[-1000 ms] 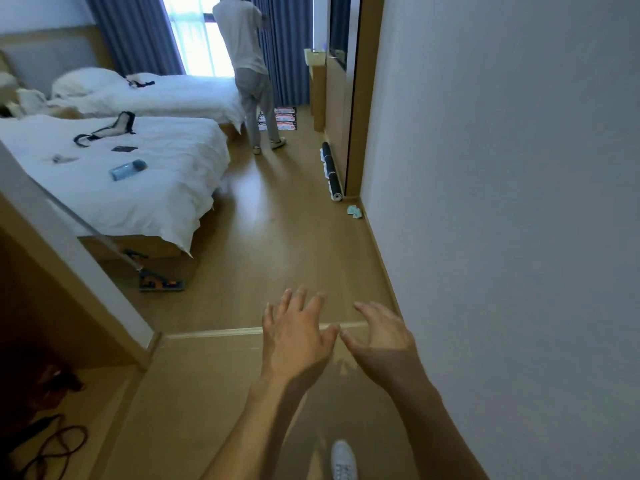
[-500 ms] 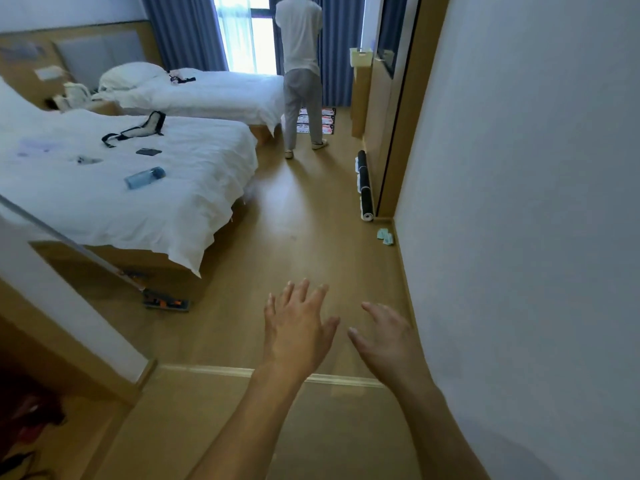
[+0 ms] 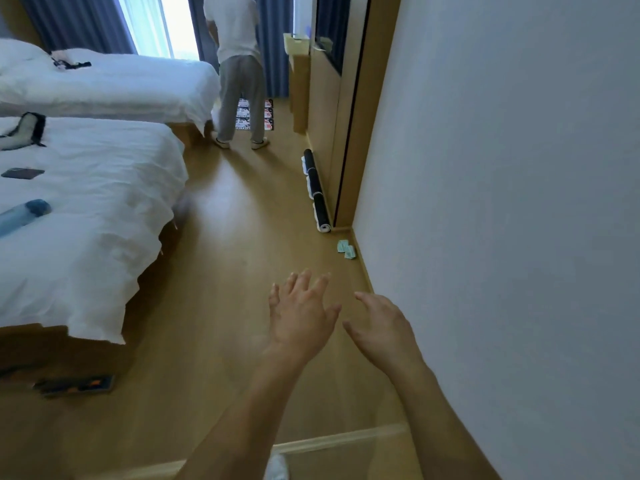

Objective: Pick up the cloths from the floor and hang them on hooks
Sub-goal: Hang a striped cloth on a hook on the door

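Both hands are extended forward at low height over the wood floor (image 3: 221,258), palms down. The left hand (image 3: 303,318) has its fingers spread and straight; it grasps nothing. The right hand (image 3: 382,327) has relaxed, slightly bent fingers and is likewise empty. The two hands are just beside each other, apart, not touching.

The task objects visible are two small pale green cloths (image 3: 346,249), folded and touching one another, on the floor against the baseboard of the white wall (image 3: 502,202). No hooks are in view.

Governing relation: from the left hand the cloths lie at about 1 o'clock; from the right hand, at about 11 o'clock. Both hands are well apart from the cloths. The pair runs roughly along the wall line, from 11 toward 5 o'clock. The right hand is on the wall side and appears slightly nearer, so it is judged the better candidate for the pickup. A rolled black mat (image 3: 317,190) lies beyond the cloths along the wardrobe (image 3: 332,126).
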The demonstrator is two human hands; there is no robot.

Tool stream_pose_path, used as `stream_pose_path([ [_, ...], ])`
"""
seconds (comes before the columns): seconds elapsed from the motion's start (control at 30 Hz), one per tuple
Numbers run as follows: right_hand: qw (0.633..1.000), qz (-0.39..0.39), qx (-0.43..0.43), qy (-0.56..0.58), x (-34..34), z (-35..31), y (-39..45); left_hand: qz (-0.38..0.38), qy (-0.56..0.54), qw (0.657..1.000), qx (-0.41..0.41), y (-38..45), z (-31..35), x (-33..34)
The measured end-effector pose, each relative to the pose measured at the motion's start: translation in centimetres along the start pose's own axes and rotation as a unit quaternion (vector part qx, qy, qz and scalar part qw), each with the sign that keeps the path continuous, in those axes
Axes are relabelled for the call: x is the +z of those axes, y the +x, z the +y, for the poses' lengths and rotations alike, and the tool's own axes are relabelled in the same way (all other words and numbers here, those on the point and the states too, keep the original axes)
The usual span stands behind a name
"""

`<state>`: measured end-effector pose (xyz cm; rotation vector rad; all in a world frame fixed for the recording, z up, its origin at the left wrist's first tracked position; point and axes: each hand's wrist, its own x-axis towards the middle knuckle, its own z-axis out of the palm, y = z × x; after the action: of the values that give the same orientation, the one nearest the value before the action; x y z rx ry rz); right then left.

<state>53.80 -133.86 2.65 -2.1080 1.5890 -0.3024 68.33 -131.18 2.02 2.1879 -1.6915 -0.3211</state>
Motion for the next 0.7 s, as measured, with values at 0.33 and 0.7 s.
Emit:
stream_pose_path([
  [0.33,0.999,-0.011,0.042,-0.003,1.6,-3.7,16.2,-0.036,0.005,0.999,0.010,16.8,-5.8,-0.1],
  [0.7,0.998,-0.034,0.046,0.029,2.5,-3.0,39.9,-0.055,0.038,0.998,0.007,39.5,-8.4,1.6],
])
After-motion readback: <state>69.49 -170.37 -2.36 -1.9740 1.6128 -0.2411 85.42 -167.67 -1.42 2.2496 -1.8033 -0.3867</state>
